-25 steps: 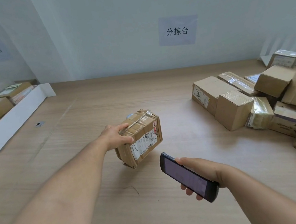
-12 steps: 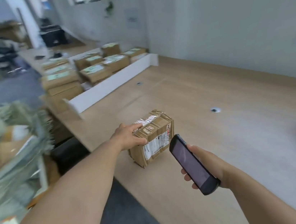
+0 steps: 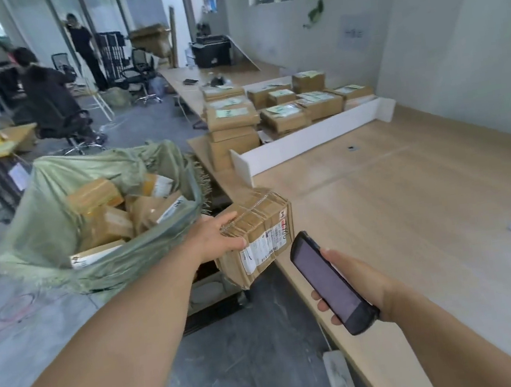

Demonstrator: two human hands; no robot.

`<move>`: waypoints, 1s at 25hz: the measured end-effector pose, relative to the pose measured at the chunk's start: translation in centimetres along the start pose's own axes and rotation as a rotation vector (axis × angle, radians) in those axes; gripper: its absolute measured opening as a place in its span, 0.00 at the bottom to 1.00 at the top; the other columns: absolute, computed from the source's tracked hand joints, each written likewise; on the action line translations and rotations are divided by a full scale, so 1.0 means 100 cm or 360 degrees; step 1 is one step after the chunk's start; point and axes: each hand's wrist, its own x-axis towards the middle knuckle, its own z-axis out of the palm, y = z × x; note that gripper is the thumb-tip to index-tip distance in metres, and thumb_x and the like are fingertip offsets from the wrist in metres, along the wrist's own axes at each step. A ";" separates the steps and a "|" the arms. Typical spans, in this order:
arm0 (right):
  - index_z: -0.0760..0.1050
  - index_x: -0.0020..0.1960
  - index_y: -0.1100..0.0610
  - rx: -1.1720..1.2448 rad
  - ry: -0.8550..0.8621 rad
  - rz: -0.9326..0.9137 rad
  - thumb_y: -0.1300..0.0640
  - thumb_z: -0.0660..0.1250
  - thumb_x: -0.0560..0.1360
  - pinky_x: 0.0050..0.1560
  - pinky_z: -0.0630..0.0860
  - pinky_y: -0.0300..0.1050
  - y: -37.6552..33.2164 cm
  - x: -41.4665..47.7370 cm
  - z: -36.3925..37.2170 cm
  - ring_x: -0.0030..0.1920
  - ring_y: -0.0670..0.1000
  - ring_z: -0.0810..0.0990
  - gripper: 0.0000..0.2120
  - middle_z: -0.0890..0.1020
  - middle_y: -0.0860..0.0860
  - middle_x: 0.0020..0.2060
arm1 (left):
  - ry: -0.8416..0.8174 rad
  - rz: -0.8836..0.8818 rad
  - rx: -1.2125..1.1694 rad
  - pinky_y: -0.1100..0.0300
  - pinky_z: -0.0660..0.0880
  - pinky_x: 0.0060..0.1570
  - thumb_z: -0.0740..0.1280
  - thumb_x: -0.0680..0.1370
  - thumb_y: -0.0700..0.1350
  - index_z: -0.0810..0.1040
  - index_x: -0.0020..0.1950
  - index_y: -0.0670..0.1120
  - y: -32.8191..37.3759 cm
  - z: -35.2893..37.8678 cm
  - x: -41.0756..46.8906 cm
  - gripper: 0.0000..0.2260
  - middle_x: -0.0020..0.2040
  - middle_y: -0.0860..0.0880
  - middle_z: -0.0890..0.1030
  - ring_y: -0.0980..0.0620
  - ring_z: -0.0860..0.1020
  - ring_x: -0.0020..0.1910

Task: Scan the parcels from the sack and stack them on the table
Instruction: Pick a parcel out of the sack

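Parcel (image 3: 255,235): taped carton, held at the table (image 3: 411,205) edge, near the sack (image 3: 82,170).
Left hand (image 3: 217,237): grips the parcel's top.
Right hand (image 3: 353,281): wrapped round the handheld scanner (image 3: 332,284), just beside the label.
Change: a second ago it hung mid-table; now swung left, so stacking probably comes next.

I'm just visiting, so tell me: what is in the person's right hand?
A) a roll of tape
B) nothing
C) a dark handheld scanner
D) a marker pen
C: the right hand grips a dark handheld scanner with its screen up, while the left hand holds the taped parcel.
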 end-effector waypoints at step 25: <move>0.78 0.49 0.62 -0.0438 -0.0625 0.0041 0.34 0.61 0.77 0.35 0.76 0.49 -0.172 0.236 0.229 0.39 0.58 0.78 0.29 0.80 0.59 0.37 | 0.0717 -0.0613 -0.0155 0.49 0.65 0.68 0.74 0.68 0.61 0.62 0.73 0.65 -0.235 -0.233 0.092 0.36 0.73 0.45 0.61 0.43 0.65 0.70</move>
